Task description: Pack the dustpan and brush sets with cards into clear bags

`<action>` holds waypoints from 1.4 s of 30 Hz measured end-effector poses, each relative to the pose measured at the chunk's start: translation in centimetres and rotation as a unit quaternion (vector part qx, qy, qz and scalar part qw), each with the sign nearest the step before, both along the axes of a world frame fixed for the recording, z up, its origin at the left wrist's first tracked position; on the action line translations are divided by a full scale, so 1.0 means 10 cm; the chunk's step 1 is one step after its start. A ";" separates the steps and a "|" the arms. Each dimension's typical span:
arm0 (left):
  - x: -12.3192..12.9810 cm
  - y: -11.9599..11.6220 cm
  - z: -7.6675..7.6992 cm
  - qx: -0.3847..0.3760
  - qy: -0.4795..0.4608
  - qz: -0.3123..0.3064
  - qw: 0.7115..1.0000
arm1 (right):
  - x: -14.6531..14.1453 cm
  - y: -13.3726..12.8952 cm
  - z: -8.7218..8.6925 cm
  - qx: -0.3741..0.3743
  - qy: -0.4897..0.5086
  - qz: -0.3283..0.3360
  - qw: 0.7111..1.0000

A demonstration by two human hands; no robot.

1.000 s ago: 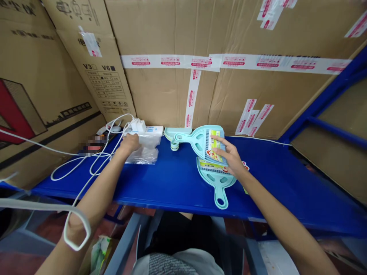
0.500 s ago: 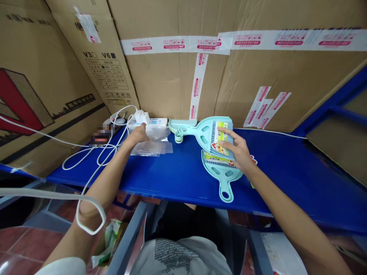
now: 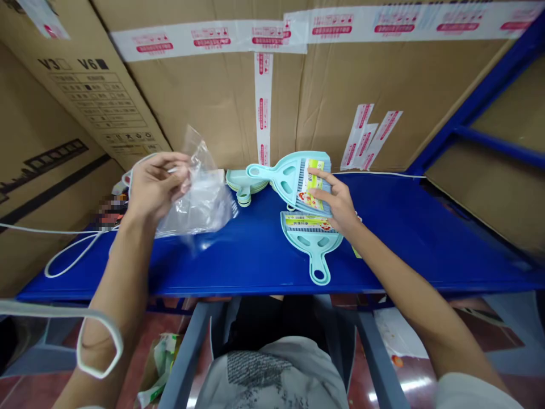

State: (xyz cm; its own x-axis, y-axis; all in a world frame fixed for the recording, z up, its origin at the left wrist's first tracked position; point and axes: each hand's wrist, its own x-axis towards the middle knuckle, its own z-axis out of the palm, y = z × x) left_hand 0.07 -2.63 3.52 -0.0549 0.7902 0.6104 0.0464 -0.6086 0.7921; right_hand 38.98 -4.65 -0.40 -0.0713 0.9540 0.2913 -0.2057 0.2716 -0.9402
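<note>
Left hand [image 3: 159, 184] hung above table [image 3: 238, 258], fingertips pinched on clear bag [image 3: 202, 201]; right hand [image 3: 340, 201], half-curled, gripped upper dustpan [image 3: 279, 175].

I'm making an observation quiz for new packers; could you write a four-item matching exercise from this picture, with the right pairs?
Column one:
1. Left hand
2. Table
3. Right hand
4. Lower dustpan

Column two:
A. Holding the upper dustpan
B. Handle pointing toward the person
C. Blue
D. Holding a clear bag

Right pairs: 1-D, 2-C, 3-A, 4-B
</note>
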 end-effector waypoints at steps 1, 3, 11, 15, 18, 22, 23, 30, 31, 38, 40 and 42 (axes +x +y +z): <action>0.11 -0.06 -0.03 -0.016 0.024 -0.049 0.998 | 0.01 0.01 0.00 0.003 0.002 -0.003 1.000; 0.35 -0.16 -0.15 -0.058 0.109 -0.137 0.983 | 0.04 0.03 0.02 0.009 0.004 -0.009 1.000; 0.60 -0.23 -0.36 -0.123 0.355 -0.362 0.853 | 0.22 0.08 0.09 -0.028 -0.064 0.043 0.997; 0.42 -0.16 -0.30 -0.152 0.405 -0.373 0.821 | 0.24 0.05 0.14 -0.084 -0.128 0.115 0.981; 0.41 -0.18 -0.24 -0.141 0.401 -0.369 0.826 | 0.21 0.02 0.16 -0.091 -0.165 0.155 0.970; 0.48 -0.25 -0.17 -0.071 0.367 -0.350 0.859 | 0.22 -0.01 0.18 -0.047 -0.220 0.188 0.956; 0.50 -0.26 -0.17 -0.047 0.356 -0.345 0.867 | 0.23 -0.02 0.18 -0.038 -0.233 0.200 0.951; 0.76 -0.35 -0.26 0.063 0.292 -0.339 0.892 | 0.05 -0.08 0.12 0.014 -0.259 0.295 0.920; 0.78 -0.36 -0.28 0.059 0.290 -0.332 0.896 | 0.01 -0.10 0.11 0.020 -0.265 0.307 0.914; 0.90 -0.40 -0.35 0.048 0.271 -0.268 0.924 | -0.24 -0.23 -0.05 -0.005 -0.257 0.379 0.889; 0.91 -0.40 -0.33 0.056 0.271 -0.257 0.926 | -0.30 -0.27 -0.11 -0.013 -0.248 0.384 0.889; 0.86 -0.36 -0.29 0.051 0.261 -0.238 0.934 | -0.35 -0.31 -0.16 -0.011 -0.233 0.377 0.897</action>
State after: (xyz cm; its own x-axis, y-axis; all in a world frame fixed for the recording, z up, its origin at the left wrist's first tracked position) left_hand 8.67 -6.25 0.59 0.6144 0.5857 0.5287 0.1148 -0.7293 0.6745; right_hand 35.52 -7.75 -1.96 -0.8067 0.5893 0.0436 0.0936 0.2003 -0.9753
